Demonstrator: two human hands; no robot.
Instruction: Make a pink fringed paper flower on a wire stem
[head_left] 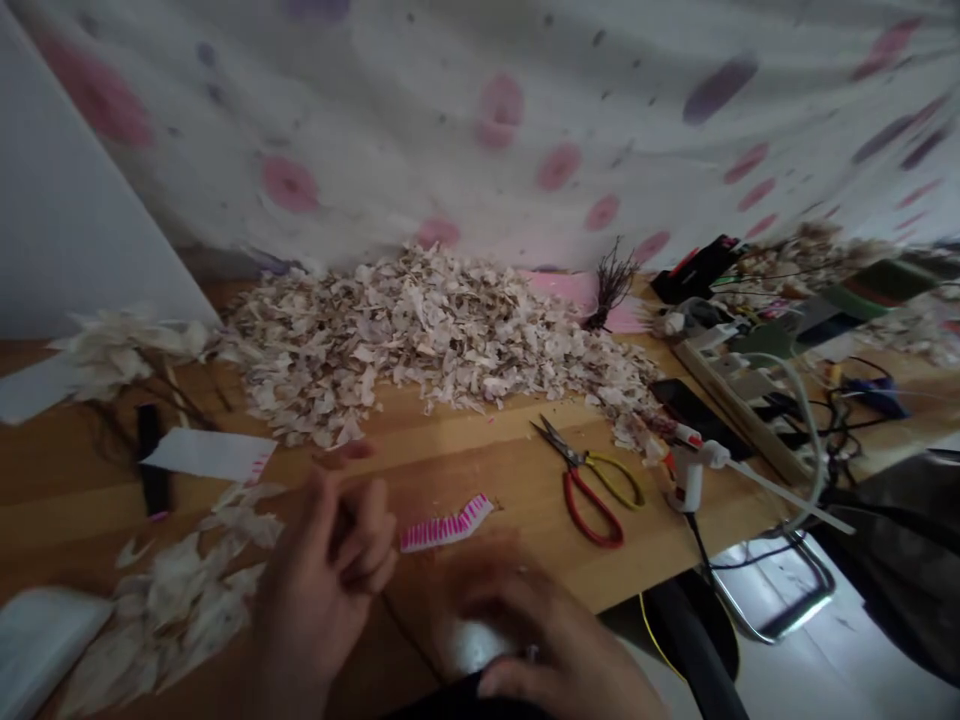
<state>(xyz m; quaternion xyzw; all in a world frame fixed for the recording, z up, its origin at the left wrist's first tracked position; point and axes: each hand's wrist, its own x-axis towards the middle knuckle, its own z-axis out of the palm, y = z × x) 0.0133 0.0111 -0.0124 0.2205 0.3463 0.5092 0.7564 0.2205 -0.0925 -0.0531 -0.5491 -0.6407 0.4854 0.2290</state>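
Pink-striped paper (446,527) lies on the tabletop (427,450) between the left hand (330,570), fingers curled, and the blurred right hand (559,635), though I cannot tell whether either hand's fingers grip anything.

Taking the paper strip (446,526) on the table (420,425) as our dial's centre, we list: at 12, a petal heap (450,330), the curtain (420,130) behind it; at 1, a twig bundle (611,288) on a sheet (559,288); at 2, scissors (574,458), and farther out a flat device (694,408) beside a wooden bar (742,410); towards 3, a glue gun (688,478) near the table's edge; at 10, a flower bunch (124,350); between 9 and 10, a card (214,453) across a narrow case (153,490); between 8 and 9, loose petals (180,590).
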